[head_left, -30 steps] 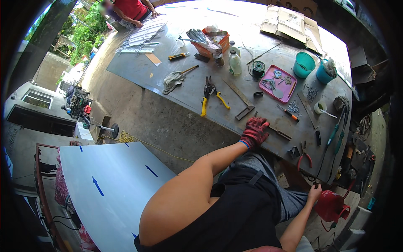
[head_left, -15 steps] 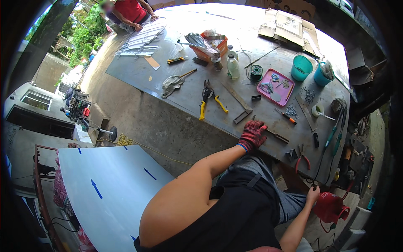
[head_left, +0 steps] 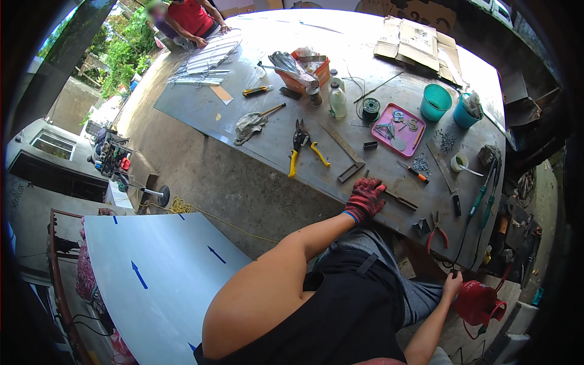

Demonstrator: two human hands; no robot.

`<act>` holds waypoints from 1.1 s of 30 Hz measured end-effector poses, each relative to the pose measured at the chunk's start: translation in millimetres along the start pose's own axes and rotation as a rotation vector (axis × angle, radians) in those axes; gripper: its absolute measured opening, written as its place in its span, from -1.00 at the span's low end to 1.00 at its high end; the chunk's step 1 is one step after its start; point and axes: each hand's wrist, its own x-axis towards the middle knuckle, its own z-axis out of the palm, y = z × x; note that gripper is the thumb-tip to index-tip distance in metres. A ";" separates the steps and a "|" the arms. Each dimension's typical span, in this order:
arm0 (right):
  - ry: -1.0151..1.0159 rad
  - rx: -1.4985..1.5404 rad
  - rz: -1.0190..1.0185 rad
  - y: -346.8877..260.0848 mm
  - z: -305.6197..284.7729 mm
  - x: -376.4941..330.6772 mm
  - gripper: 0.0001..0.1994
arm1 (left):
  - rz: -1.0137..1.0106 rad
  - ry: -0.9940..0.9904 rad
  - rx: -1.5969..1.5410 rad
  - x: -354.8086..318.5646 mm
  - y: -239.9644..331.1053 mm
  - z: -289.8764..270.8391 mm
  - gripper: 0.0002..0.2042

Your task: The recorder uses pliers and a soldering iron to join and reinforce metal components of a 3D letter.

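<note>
One gloved left hand [head_left: 365, 199] lies spread, empty, touching a flat metal bar [head_left: 398, 198] beside it.

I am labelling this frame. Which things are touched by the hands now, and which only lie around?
In hand:
- left hand, red glove, resting on the metal sheet
- right hand, bare, at the red tool

Lying about:
- yellow-handled snips
- pink tray
- teal buckets
- grey rag

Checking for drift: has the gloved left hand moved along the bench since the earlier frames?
No. The left hand rests on the near edge of the metal bench, just below the steel square, as before.
</note>
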 end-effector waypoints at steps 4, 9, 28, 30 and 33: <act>0.005 -0.015 -0.011 2.1 0.9 -1.6 -0.72 | 0.002 0.006 -0.007 -0.7 2.1 -1.4 -0.41; -0.030 -0.008 -0.001 -2.7 -2.1 -1.0 -0.71 | 0.003 -0.002 -0.004 -1.3 0.8 -1.6 -0.41; -0.038 -0.057 0.015 -2.2 -1.5 -1.8 -0.70 | 0.002 0.009 -0.003 -0.8 0.0 1.4 -0.42; -0.028 -0.061 0.008 -1.7 -1.6 -1.1 -0.70 | -0.001 0.015 -0.003 -1.0 0.2 2.4 -0.41; -0.064 -0.045 0.015 1.2 -2.1 0.3 -0.69 | -0.005 0.018 0.004 -1.1 0.6 3.1 -0.41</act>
